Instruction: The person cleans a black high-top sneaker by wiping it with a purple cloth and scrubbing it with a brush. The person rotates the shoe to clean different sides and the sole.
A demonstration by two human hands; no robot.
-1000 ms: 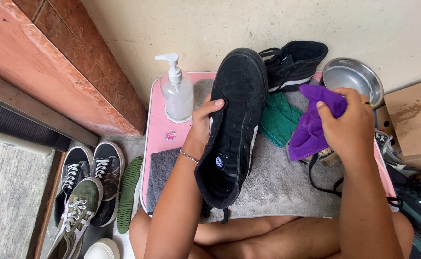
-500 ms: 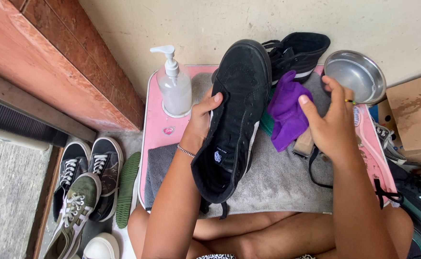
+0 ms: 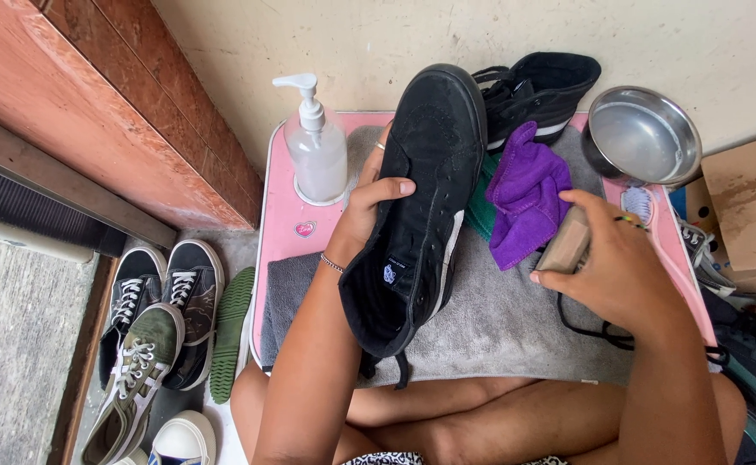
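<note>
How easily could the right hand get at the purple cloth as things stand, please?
Probably easily: the right hand is beside the purple cloth, which lies uncovered, but it already holds a tan block.

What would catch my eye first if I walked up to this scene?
A black high-top shoe, held up in the left hand over a pink table. Beside it lies a purple cloth, with the right hand gripping a small tan block. A metal bowl sits at the far right corner.
</note>
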